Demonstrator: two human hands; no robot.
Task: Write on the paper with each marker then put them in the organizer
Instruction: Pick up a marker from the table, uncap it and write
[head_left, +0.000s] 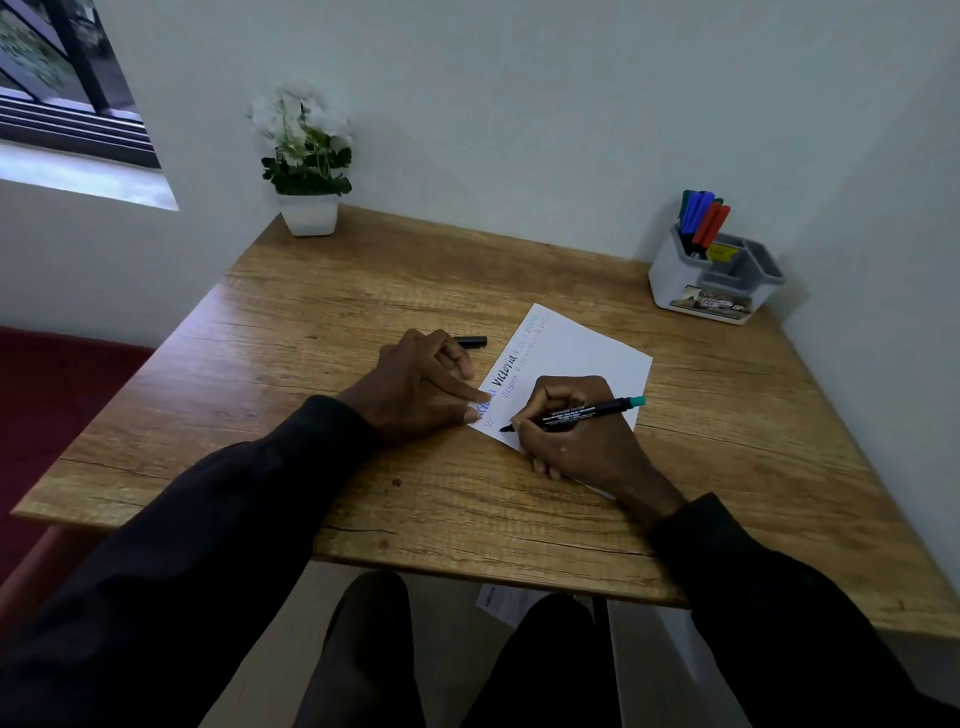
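A white sheet of paper (582, 353) lies on the wooden table (363, 291), with lines of handwriting along its left side. My right hand (576, 436) grips a black marker (582, 414) with a teal end; its tip touches the paper near the lower left corner. My left hand (421, 387) rests flat at the paper's left edge, fingertips pressing it down. A black marker cap (471, 341) lies on the table just beyond my left hand. The white and grey organizer (714, 278) stands at the far right corner and holds several blue, red and green markers (701, 221).
A white pot with white flowers (306, 166) stands at the table's far left corner. Walls close off the table at the back and right. A window is at upper left. My knees show under the near edge.
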